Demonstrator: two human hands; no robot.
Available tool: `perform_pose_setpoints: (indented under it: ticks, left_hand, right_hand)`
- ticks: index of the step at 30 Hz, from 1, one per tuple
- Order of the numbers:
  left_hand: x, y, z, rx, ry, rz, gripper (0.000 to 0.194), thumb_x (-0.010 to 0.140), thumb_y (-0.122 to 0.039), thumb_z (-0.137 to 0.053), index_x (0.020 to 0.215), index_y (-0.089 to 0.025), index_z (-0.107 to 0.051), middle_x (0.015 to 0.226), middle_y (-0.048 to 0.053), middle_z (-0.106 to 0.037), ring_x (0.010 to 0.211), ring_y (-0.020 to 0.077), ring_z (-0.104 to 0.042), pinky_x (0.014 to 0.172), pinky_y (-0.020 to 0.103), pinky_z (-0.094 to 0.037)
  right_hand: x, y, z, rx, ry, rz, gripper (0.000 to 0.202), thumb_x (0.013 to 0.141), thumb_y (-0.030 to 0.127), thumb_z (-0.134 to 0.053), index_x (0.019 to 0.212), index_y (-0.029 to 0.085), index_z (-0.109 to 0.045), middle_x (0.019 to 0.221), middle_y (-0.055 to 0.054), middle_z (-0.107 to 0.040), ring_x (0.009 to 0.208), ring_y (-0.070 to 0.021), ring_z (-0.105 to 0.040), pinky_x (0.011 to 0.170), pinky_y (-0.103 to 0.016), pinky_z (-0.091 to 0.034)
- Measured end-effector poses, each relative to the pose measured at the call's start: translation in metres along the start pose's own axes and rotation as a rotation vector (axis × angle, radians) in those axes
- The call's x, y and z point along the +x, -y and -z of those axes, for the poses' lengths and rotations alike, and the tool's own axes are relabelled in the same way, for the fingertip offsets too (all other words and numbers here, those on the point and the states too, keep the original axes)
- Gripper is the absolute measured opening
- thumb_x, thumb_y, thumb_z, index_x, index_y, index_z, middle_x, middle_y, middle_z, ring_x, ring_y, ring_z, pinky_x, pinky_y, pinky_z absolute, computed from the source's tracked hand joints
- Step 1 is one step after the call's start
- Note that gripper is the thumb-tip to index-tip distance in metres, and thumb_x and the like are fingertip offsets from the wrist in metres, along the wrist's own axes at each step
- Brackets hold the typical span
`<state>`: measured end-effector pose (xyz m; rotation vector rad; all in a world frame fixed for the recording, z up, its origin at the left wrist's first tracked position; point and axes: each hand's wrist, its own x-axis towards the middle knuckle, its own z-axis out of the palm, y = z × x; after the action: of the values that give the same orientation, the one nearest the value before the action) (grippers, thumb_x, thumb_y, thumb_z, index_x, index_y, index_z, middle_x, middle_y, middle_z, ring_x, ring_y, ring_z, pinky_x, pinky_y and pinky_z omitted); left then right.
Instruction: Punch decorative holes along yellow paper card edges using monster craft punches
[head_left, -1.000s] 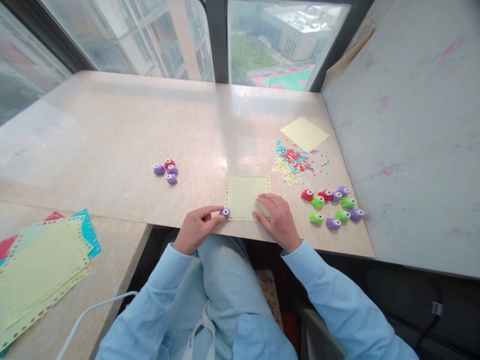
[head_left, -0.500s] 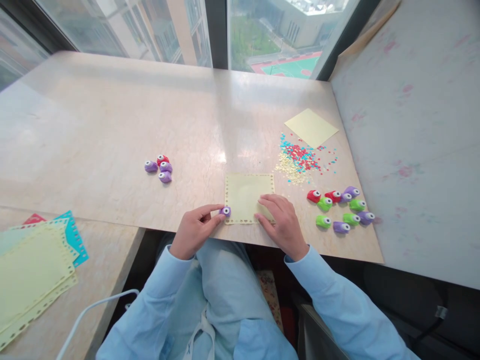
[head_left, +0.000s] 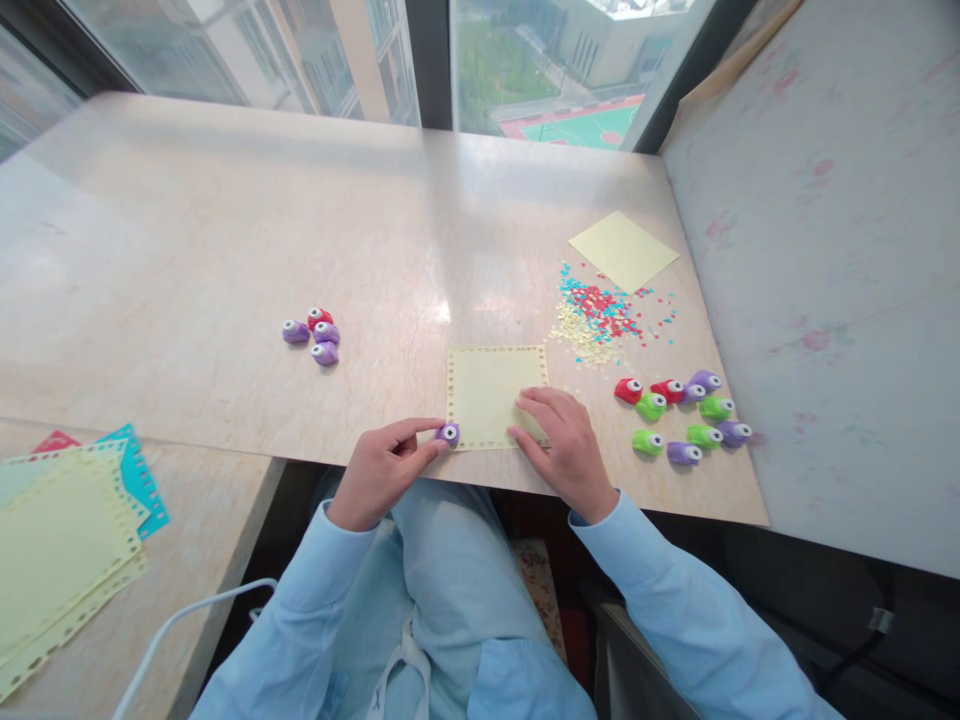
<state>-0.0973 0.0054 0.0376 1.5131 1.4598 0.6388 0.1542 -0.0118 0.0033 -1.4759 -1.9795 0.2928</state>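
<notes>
A pale yellow sheet of paper (head_left: 487, 395) lies at the table's front edge, with small holes punched along its borders. My left hand (head_left: 382, 468) grips a small purple craft punch (head_left: 448, 433) between thumb and fingers, at the sheet's lower left corner. Resting on the right side of the sheet, my right hand (head_left: 566, 445) has its thumb and fingers apart and holds nothing. The paper's lower right corner is hidden under that hand.
Several red, green and purple craft punches (head_left: 685, 454) stand at the right, with a smaller group (head_left: 325, 353) at the left. Paper confetti (head_left: 600, 312) lies below another yellow sheet (head_left: 624, 250). Punched sheets (head_left: 60, 540) are stacked on the left surface. A wall borders the right side.
My left hand has slid the purple craft punch down the sheet's left edge to the lower corner. My right hand has stayed in place on the paper.
</notes>
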Motion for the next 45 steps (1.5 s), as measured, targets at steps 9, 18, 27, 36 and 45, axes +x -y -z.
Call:
perform_pose_setpoints:
  ticks: [9, 18, 27, 36, 45]
  left_hand:
    - [0.002, -0.002, 0.0, 0.008, -0.006, -0.006, 0.04, 0.077, -0.048, -0.071, 0.101, -0.017, -0.078, 0.054, -0.004, -0.037, 0.052, 0.0095, -0.031, 0.051, 0.024, -0.029]
    - [0.002, -0.002, 0.0, -0.006, 0.001, -0.027, 0.04, 0.078, -0.045, -0.071, 0.105, -0.016, -0.076, 0.056, -0.005, -0.034, 0.052, 0.0086, -0.031, 0.052, 0.023, -0.029]
    - [0.006, 0.0, 0.002, -0.245, -0.099, 0.058, 0.041, 0.079, -0.053, -0.069, 0.094, -0.015, -0.065, 0.054, -0.007, -0.035, 0.049, 0.0073, -0.03, 0.049, 0.022, -0.026]
    - [0.017, -0.019, -0.004, -0.068, 0.014, 0.09, 0.049, 0.073, -0.058, -0.066, 0.058, -0.015, -0.05, 0.054, -0.003, -0.043, 0.054, 0.0084, -0.036, 0.052, 0.022, -0.028]
    - [0.025, -0.017, -0.007, -0.061, 0.053, 0.16, 0.06, 0.072, -0.067, -0.061, 0.054, -0.02, -0.03, 0.05, -0.006, -0.027, 0.048, 0.0061, -0.024, 0.047, 0.022, -0.018]
  right_hand:
    - [0.0, 0.0, 0.001, 0.001, 0.008, -0.006, 0.027, 0.094, 0.034, -0.057, 0.115, 0.02, -0.065, 0.123, -0.009, -0.064, 0.118, -0.0243, -0.056, 0.102, -0.043, -0.044]
    - [0.001, 0.0, 0.0, 0.035, -0.016, -0.001, 0.027, 0.093, 0.035, -0.06, 0.115, 0.02, -0.065, 0.122, -0.009, -0.064, 0.117, -0.0243, -0.057, 0.102, -0.044, -0.045]
    - [0.002, -0.001, 0.006, 0.305, -0.252, -0.282, 0.021, 0.095, 0.036, -0.056, 0.103, 0.02, -0.067, 0.106, -0.006, -0.069, 0.103, -0.0192, -0.063, 0.093, -0.039, -0.051]
    - [0.001, -0.005, 0.003, 0.386, -0.262, -0.381, 0.028, 0.093, 0.042, -0.055, 0.098, 0.018, -0.068, 0.101, -0.006, -0.069, 0.095, -0.0187, -0.063, 0.09, -0.037, -0.05]
    - [0.002, -0.008, 0.0, 0.397, -0.258, -0.384, 0.028, 0.092, 0.042, -0.054, 0.095, 0.018, -0.068, 0.1, -0.006, -0.069, 0.093, -0.0187, -0.062, 0.086, -0.035, -0.05]
